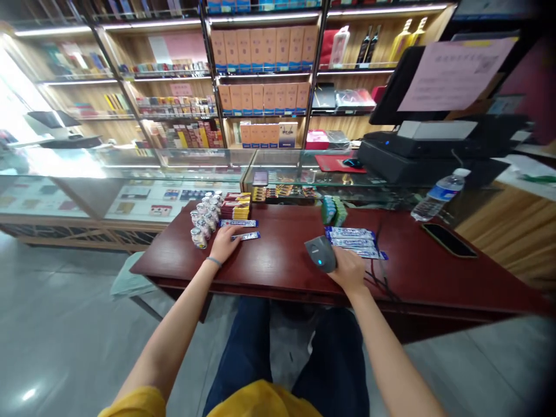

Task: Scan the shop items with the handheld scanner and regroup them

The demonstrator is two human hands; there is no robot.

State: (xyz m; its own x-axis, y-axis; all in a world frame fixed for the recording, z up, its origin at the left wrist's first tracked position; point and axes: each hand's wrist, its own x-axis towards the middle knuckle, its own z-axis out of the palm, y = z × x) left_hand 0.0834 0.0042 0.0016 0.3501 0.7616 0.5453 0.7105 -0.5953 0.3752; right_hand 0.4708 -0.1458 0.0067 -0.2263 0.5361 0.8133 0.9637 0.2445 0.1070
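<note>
Nearest is a yellow shirt (264, 401), with dark blue trousers (243, 353) beyond. Right of centre, over the near part of the dark red table (278, 255), the right hand (350, 269) is wrapped round a scanner (320, 253): dark grey, blunt-headed, a blue light glowing. Farther left, the left hand (225, 244) meets a slim packet (248, 236), pale silvery with blue ends; whether its fingers pinch it, I cannot tell. Similar packets (353, 237) lie just beyond the right hand.

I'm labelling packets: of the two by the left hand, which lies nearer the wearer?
The front packet; the back packet lies beyond it, beside the maroon-and-yellow packs.
</note>
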